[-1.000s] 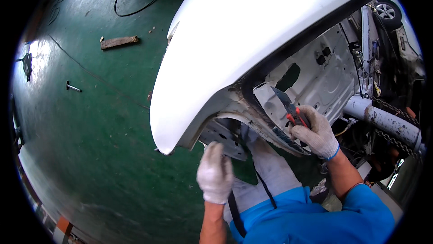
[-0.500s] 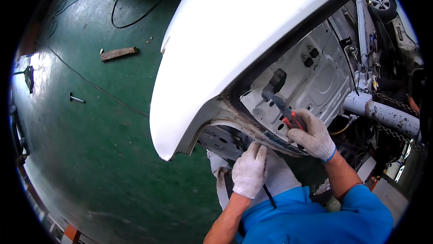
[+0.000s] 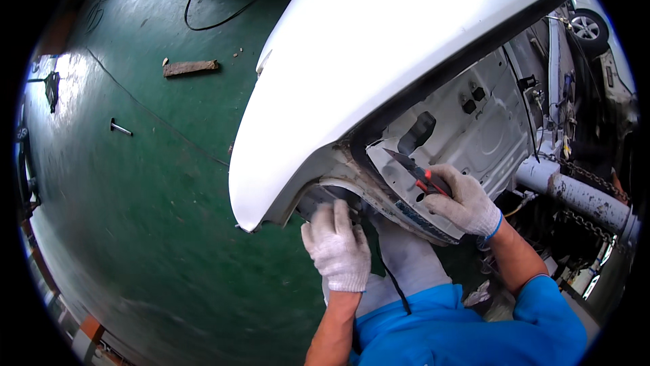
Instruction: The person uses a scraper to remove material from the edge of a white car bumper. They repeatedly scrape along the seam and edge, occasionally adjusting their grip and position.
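Observation:
A white car body panel [image 3: 379, 61] with a curved wheel arch fills the middle, its inner metal panel [image 3: 497, 122] facing right. In a white knit glove, my right hand [image 3: 464, 203] is closed around a pair of pliers [image 3: 433, 184] with red and black handles. The dark jaws point up and left over the inner panel. My left hand [image 3: 338, 247], also gloved, is just below the wheel arch lip [image 3: 325, 183]. Its fingers reach upward, apart, with tips smeared by motion; nothing shows in them. Whether they touch the metal is hard to tell.
A hammer [image 3: 122, 127] and a piece of wood [image 3: 191, 68] lie on the green floor [image 3: 169, 230] at left, near loose cables [image 3: 152, 114]. To the right are a thick metal beam [image 3: 569, 186], chains [image 3: 592, 176] and a car wheel [image 3: 588, 26].
My left hand has moved left and swung its fingers toward the wheel arch opening, spreading them. The pliers have turned slightly in my right hand. The whole view has shifted a little.

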Demonstrator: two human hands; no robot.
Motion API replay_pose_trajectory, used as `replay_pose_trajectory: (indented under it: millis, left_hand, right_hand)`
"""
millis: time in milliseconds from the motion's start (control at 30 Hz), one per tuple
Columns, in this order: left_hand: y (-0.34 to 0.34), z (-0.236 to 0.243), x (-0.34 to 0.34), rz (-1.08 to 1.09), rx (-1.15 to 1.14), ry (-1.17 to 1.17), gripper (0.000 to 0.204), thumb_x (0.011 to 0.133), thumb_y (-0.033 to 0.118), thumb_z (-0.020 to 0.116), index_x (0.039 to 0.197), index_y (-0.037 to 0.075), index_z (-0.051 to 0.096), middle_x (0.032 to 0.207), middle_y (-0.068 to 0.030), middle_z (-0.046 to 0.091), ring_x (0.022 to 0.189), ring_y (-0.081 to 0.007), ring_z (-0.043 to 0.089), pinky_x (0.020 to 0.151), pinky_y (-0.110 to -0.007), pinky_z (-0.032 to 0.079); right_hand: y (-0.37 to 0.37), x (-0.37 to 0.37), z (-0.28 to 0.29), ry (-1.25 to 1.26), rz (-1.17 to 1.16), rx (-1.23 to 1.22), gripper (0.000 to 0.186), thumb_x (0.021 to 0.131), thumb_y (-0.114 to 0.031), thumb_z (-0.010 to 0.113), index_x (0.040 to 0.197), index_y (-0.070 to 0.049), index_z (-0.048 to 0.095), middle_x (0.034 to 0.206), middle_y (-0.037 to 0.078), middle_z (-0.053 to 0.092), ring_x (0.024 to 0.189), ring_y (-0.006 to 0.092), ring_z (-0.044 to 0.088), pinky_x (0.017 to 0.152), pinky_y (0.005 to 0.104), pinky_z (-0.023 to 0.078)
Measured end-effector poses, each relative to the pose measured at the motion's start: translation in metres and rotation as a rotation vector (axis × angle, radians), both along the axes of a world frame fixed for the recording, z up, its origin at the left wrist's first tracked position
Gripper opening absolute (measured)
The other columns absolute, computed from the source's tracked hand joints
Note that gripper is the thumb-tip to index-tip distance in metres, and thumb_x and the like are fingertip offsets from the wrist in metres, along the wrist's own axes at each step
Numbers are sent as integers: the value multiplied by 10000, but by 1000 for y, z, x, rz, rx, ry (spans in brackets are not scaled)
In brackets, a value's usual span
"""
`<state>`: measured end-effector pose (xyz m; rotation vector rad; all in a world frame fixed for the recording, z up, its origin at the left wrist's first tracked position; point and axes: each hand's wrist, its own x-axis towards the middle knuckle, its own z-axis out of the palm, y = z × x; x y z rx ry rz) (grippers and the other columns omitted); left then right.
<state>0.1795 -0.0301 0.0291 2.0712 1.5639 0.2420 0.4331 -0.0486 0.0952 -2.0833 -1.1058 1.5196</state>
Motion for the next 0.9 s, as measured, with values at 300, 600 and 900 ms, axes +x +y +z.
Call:
replay_pose_trajectory:
  millis: [300, 600, 900]
  left_hand:
    - [43, 23, 104, -118, 241, -834, 399, 835, 166, 785, 1192, 8, 701, 1053, -174, 706, 1005, -379, 698, 956, -517, 552]
    - [72, 0, 130, -76, 139, -952, 266, 894, 199, 758, 1099, 34, 718, 868, -161, 702, 766, -349, 687, 688, -451, 546]
    - [84, 6, 133, -214, 172, -809, 233, 867, 223, 768, 1039, 72, 720, 798, -115, 672, 718, -310, 670, 643, -437, 521]
  right_hand:
    - [-4, 20, -38, -259, 517, 157, 501, 890, -290, 737, 1324, -64, 628, 1181, 191, 718, 1112, 376, 685, 1001, 464, 523]
    - [3, 20, -43, -339, 801, 102, 591, 897, -259, 720, 1443, -83, 572, 1474, 192, 553, 1403, 414, 459, 1215, 558, 302]
    - [-4, 20, -58, -379, 702, 304, 416, 881, -272, 699, 1253, -87, 672, 1240, 173, 689, 1157, 393, 648, 1016, 498, 519]
